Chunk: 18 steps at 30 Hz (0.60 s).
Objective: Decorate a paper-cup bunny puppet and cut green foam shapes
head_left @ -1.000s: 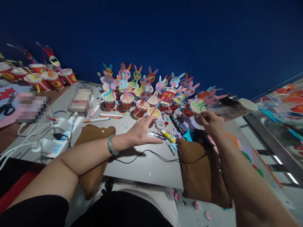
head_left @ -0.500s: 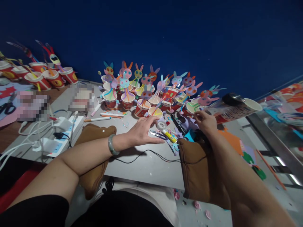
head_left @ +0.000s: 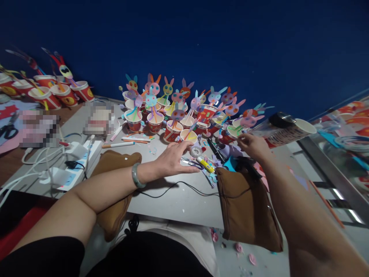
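My left hand [head_left: 174, 159] is over the table, thumb and fingers spread apart, just in front of a paper cup [head_left: 188, 135] with a yellow strip in it. Whether the fingertips touch that cup I cannot tell. Below the hand lie scissors [head_left: 191, 163], a roll of clear tape [head_left: 196, 151] and a yellow glue stick [head_left: 205, 164]. My right hand [head_left: 256, 147] has its fingers drawn together close to a cup [head_left: 234, 131] bearing a pink rabbit figure [head_left: 248, 120]. What those fingers hold, if anything, is hidden.
Several rabbit-figure cups [head_left: 155, 122] stand along the blue wall. More red cups [head_left: 82, 91] are at the left, with a power strip [head_left: 82, 161]. Brown cushions [head_left: 240, 204] lie under both forearms. A black cable [head_left: 161, 195] crosses the table; a stack of cups [head_left: 288, 132] leans at right.
My right hand and forearm have shifted slightly right. The orange sheet and green pieces beside that forearm no longer show; a pink sheet shows there. My left hand has hardly moved.
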### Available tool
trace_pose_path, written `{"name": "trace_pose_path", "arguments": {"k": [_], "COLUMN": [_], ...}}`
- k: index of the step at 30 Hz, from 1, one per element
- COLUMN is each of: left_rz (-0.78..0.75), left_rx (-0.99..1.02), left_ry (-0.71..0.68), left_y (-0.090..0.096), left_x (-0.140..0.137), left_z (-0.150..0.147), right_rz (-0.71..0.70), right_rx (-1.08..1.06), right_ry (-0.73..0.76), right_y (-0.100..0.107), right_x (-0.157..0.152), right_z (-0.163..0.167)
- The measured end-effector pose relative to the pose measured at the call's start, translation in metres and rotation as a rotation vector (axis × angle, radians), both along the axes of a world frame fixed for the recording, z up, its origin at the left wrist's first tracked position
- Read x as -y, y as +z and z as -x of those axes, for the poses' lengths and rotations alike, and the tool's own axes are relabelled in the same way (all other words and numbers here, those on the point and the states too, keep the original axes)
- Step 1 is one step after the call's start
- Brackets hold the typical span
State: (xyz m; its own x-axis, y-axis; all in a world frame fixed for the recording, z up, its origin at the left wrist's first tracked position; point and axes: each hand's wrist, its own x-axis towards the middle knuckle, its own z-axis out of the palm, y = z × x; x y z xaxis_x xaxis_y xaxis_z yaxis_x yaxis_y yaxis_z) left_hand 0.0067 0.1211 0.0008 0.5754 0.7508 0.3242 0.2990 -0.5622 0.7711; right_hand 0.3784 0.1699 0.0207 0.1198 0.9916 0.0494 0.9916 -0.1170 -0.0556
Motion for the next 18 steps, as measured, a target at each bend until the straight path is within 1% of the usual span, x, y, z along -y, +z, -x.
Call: {"name": "trace_pose_path", "arguments": {"k": [5, 11, 15, 17, 18], "left_rz": [-0.007, -0.007, -0.01, -0.02, -0.027], "left_rx": [0.009, 0.003, 0.015, 0.021, 0.023], "left_ry": [-0.007, 0.003, -0.004, 0.0, 0.005], "left_y": [-0.001, -0.001, -0.002, -0.002, -0.003], "left_x": [0.0, -0.002, -0.002, -0.003, -0.003], "left_z": [0.0, -0.001, 0.0, 0.0, -0.001], "right_rz": [-0.008, -0.056, -0.082, -0.163, -0.265], "right_rx": [0.071, 0.085, 0.064, 0.054, 0.049], "right_ry": [-0.026, -0.011, 0.014, -0.002, -0.031], "right_y": [-0.002, -0.001, 0.008, 0.02, 0.027], "right_x": [-0.004, -0.002, 0.005, 0.014, 0.021], "right_z": [0.003, 0.004, 0.006, 0.002, -0.002]}}
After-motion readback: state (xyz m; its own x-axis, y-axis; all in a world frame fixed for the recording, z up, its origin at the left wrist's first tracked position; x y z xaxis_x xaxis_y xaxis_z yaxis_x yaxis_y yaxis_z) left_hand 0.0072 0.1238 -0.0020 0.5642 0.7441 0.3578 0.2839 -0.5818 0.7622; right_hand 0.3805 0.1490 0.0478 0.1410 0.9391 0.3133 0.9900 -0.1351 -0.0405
